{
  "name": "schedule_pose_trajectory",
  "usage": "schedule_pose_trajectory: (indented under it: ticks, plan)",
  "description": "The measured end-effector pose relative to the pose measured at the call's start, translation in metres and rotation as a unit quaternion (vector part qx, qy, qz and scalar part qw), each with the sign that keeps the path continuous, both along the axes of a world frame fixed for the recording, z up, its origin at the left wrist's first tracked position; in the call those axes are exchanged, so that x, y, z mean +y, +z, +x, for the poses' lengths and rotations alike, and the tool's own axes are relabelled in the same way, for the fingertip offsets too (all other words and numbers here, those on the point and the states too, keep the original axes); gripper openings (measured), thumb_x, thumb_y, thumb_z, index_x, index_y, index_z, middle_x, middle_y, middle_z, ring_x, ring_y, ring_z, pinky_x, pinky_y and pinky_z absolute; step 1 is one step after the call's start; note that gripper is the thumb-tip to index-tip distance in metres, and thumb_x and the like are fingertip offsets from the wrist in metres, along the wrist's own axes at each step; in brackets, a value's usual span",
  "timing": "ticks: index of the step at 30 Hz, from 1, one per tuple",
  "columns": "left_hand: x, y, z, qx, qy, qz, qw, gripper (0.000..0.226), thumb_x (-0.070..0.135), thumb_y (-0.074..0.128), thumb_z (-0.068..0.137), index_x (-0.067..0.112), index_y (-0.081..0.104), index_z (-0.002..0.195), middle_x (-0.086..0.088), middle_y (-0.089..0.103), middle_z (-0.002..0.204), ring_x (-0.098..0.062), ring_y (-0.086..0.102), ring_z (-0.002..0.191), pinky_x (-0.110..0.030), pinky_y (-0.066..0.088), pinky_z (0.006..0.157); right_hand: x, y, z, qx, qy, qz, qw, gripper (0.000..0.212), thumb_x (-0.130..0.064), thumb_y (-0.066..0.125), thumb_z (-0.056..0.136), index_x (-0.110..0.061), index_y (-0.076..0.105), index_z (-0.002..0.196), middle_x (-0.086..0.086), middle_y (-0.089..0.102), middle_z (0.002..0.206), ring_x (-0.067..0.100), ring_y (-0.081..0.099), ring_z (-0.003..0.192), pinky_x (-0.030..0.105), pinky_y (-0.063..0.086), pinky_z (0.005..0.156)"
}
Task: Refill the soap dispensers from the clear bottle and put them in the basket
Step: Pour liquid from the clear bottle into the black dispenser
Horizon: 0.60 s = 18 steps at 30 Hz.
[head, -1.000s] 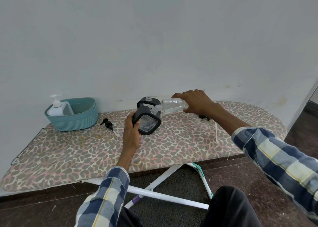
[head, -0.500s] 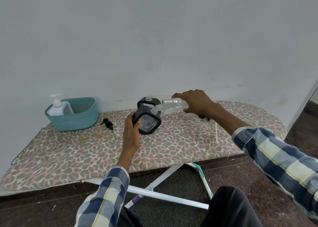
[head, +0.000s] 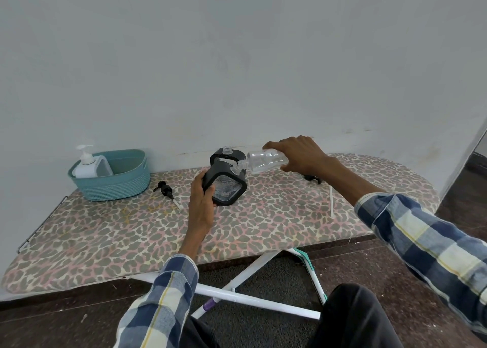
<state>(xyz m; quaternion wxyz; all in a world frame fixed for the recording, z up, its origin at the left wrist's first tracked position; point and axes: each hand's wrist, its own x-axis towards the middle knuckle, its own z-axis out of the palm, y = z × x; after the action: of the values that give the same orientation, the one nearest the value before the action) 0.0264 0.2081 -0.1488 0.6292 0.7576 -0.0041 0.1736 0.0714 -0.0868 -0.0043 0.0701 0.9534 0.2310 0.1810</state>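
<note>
almost nothing differs from one second ago: both hands stay in the same place and the clear bottle [head: 267, 161] is still tipped on its side. the right hand [head: 299, 155] has its fingers closed around the base of this bottle, and the bottle's neck points left into the opening of the black-framed dispenser [head: 226, 186]. the left hand [head: 201, 202] is wrapped around the left edge of that dispenser and holds it tilted on the ironing board [head: 263, 223]. just behind it stands a second black dispenser [head: 226, 155] with its neck open, partly hidden by the first one.

at the far left of the board sits the teal basket [head: 116, 184]; a white pump dispenser [head: 91, 165] is already inside it, at its left side. between the basket and the left hand lies a black pump head [head: 166, 190] with its tube. another black pump [head: 312, 178] lies at the right, mostly hidden under the right forearm, and its thin white tube [head: 331, 201] lies near it on the cover.
</note>
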Motion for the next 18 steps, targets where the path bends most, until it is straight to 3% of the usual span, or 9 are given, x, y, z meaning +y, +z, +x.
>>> schedule_pose_trajectory:
  ticks: [18]
  plan:
    - [-0.0003,-0.0009,0.0012,-0.001,-0.002,0.002,1.000,0.062,0.057,0.048,0.095,0.037,0.045,0.154,0.009,0.052,0.151,-0.018,0.053,0.140,-0.057,0.045,0.119,0.0007,0.0024,-0.0023,-0.009,-0.005,-0.014,1.000,0.074,-0.033,0.081,0.089,-0.040,0.044,0.153,-0.001,0.073,0.110,0.025,0.067,0.096,0.032,0.037,0.072]
